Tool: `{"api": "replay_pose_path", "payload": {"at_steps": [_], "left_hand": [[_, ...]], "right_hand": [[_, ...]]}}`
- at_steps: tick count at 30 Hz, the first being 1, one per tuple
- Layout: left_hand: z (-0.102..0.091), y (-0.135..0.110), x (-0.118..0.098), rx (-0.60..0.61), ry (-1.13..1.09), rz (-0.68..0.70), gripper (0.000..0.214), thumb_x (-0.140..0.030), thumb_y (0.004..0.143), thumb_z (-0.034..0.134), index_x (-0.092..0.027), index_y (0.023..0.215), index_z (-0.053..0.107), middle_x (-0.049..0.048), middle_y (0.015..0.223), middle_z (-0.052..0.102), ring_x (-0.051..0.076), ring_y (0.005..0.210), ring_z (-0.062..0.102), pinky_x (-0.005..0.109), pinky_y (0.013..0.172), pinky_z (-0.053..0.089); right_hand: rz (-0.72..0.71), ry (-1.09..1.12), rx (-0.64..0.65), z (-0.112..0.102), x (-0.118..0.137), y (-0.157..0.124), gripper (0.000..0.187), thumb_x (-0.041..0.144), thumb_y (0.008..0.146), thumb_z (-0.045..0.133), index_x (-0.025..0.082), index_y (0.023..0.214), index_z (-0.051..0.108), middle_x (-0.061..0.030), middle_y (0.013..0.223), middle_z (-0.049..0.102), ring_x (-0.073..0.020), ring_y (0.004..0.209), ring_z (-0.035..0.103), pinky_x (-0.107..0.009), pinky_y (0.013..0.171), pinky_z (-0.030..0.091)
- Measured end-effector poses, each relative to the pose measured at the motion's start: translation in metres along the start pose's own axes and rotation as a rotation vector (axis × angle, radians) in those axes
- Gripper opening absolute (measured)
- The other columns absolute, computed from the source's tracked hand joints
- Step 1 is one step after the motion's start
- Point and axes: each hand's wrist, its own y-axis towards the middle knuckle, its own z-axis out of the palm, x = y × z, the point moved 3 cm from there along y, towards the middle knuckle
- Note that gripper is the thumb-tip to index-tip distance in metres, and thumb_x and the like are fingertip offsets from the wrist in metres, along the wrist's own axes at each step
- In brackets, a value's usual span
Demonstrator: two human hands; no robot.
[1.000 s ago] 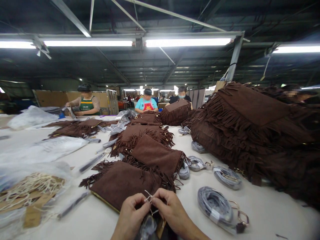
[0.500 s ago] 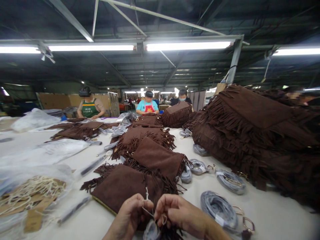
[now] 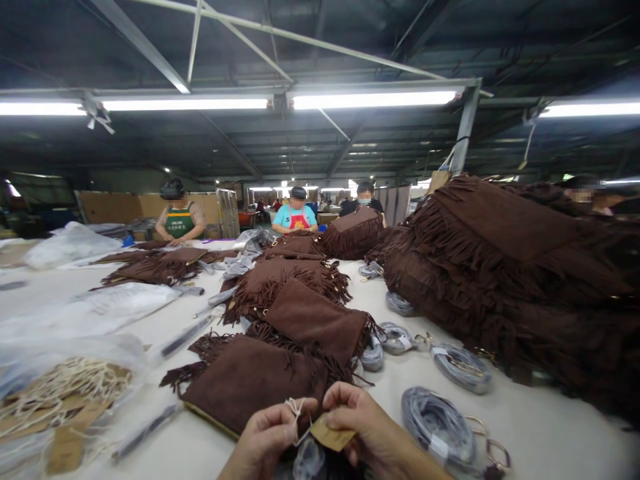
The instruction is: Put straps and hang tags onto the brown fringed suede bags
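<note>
Low in the middle of the head view, my left hand (image 3: 274,433) pinches a white string (image 3: 296,411), its loop standing up above the fingers. My right hand (image 3: 364,427) grips a brown paper hang tag (image 3: 332,435) between thumb and fingers, close beside the left hand. The string runs toward the tag. Under both hands is a clear plastic-wrapped piece (image 3: 309,459), partly hidden. Just beyond the hands lies a dark brown fringed suede bag (image 3: 250,383), flat on the table, with a second fringed bag (image 3: 320,320) overlapping behind it.
Plastic-wrapped coiled straps (image 3: 439,423) with gold clasps lie at right, below a tall heap of fringed bags (image 3: 500,267). At left, a plastic bag holds strung tags (image 3: 67,447). Wrapped sticks (image 3: 145,432) lie on the white table (image 3: 200,453). Co-workers (image 3: 181,217) sit across.
The brown tag now shows in my right hand, where only string showed before. My left hand has shifted slightly right and its string loop sits lower.
</note>
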Motion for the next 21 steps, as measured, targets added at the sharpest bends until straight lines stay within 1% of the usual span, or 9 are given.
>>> {"api": "replay_pose_path", "payload": {"at_steps": [2,5,7,9,11,13,15,17,21], "left_hand": [[0.002,0.000,-0.001,0.039,0.138,0.067,0.026,-0.038,0.057,0.080,-0.016,0.057,0.066,0.0162,0.117,0.068,0.037,0.123,0.049,0.044,0.101,0.036],[0.009,-0.003,-0.003,0.177,0.453,0.215,0.024,-0.040,0.065,0.077,-0.018,0.061,0.071,0.0156,0.124,0.065,0.036,0.124,0.048,0.049,0.102,0.035],[0.012,-0.006,-0.005,0.224,0.678,0.331,0.018,-0.038,0.071,0.074,-0.021,0.067,0.074,0.0131,0.127,0.064,0.034,0.124,0.048,0.051,0.107,0.030],[0.013,-0.009,-0.006,0.214,0.830,0.422,0.014,-0.036,0.075,0.071,-0.024,0.072,0.076,0.0103,0.129,0.064,0.033,0.127,0.044,0.053,0.111,0.023],[0.012,-0.010,-0.007,0.212,0.903,0.476,0.014,-0.037,0.077,0.069,-0.026,0.075,0.077,0.0090,0.129,0.064,0.034,0.131,0.040,0.055,0.113,0.020],[0.013,-0.009,-0.006,0.220,0.959,0.503,0.014,-0.037,0.079,0.068,-0.027,0.077,0.077,0.0084,0.131,0.064,0.034,0.133,0.040,0.055,0.113,0.021],[0.016,-0.008,-0.005,0.210,1.038,0.524,0.013,-0.036,0.080,0.068,-0.029,0.078,0.078,0.0076,0.131,0.064,0.035,0.131,0.043,0.054,0.111,0.025],[0.022,-0.008,-0.004,0.187,1.123,0.555,0.013,-0.033,0.082,0.065,-0.031,0.082,0.078,0.0071,0.129,0.065,0.034,0.127,0.047,0.050,0.107,0.031],[0.031,-0.010,-0.007,0.193,1.173,0.592,0.025,-0.027,0.089,0.051,-0.030,0.096,0.075,0.0097,0.114,0.072,0.028,0.109,0.061,0.036,0.093,0.043]], "right_hand": [[0.013,-0.009,-0.015,0.004,-0.004,0.000,0.027,0.025,0.053,0.065,0.020,0.076,0.051,0.0052,0.057,0.058,-0.0054,0.035,0.040,-0.015,0.031,0.025],[0.010,0.067,-0.086,0.010,-0.008,-0.001,0.029,0.026,0.053,0.066,0.022,0.072,0.044,0.0063,0.056,0.056,-0.0062,0.040,0.043,-0.014,0.035,0.029],[-0.024,0.115,-0.149,0.013,-0.010,-0.001,0.033,0.030,0.055,0.068,0.023,0.071,0.040,0.0073,0.057,0.053,-0.0078,0.045,0.047,-0.015,0.038,0.032],[-0.098,0.099,-0.195,0.014,-0.012,0.001,0.034,0.033,0.058,0.068,0.023,0.070,0.038,0.0085,0.057,0.049,-0.0091,0.047,0.047,-0.017,0.040,0.032],[-0.217,0.038,-0.247,0.014,-0.013,0.005,0.032,0.033,0.060,0.068,0.023,0.068,0.038,0.0092,0.055,0.043,-0.0092,0.049,0.045,-0.018,0.043,0.031],[-0.334,-0.027,-0.295,0.013,-0.016,0.009,0.029,0.031,0.060,0.066,0.022,0.065,0.039,0.0090,0.055,0.041,-0.0091,0.051,0.042,-0.019,0.047,0.031],[-0.383,-0.050,-0.317,0.014,-0.019,0.012,0.025,0.031,0.059,0.063,0.022,0.063,0.040,0.0086,0.055,0.040,-0.0093,0.053,0.040,-0.020,0.049,0.032],[-0.354,-0.024,-0.288,0.016,-0.021,0.014,0.023,0.033,0.059,0.060,0.022,0.064,0.040,0.0083,0.055,0.041,-0.0092,0.052,0.041,-0.020,0.049,0.032],[-0.147,0.000,-0.159,0.017,-0.024,0.012,0.029,0.046,0.066,0.058,0.022,0.077,0.045,0.0078,0.058,0.048,-0.0093,0.045,0.046,-0.018,0.041,0.031]]}}
